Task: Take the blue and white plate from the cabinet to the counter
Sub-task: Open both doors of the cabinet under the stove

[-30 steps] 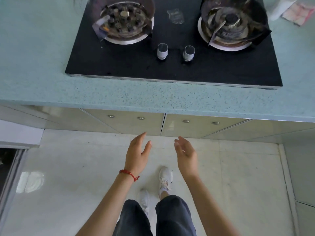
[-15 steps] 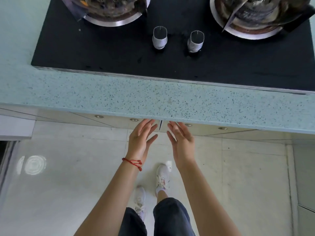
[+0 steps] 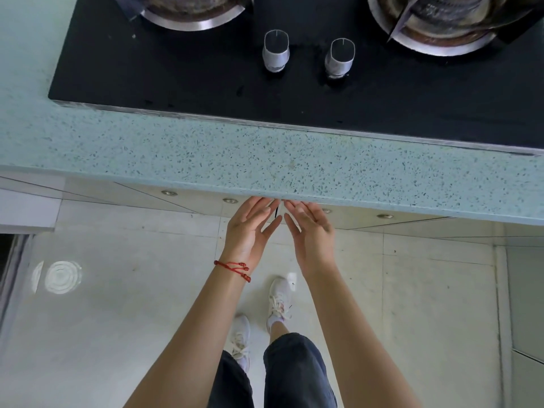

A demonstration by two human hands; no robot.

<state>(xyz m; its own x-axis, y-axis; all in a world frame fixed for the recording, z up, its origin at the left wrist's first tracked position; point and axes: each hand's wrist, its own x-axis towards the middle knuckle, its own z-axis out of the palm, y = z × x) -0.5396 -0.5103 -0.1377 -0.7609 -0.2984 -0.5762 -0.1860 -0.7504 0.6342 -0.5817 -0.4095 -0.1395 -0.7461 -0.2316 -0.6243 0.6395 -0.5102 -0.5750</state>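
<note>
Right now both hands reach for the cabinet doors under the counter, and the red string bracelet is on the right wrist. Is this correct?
Not quite. The head view shows the red string bracelet on the left wrist, not the right. The rest holds: the left hand and right hand are both open, reaching for the cabinet doors under the counter.

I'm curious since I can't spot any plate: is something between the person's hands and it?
Yes: the closed cabinet doors under the counter. Left hand and right hand, both open and empty, reach at the seam between the doors. The plate itself is not visible.
</note>
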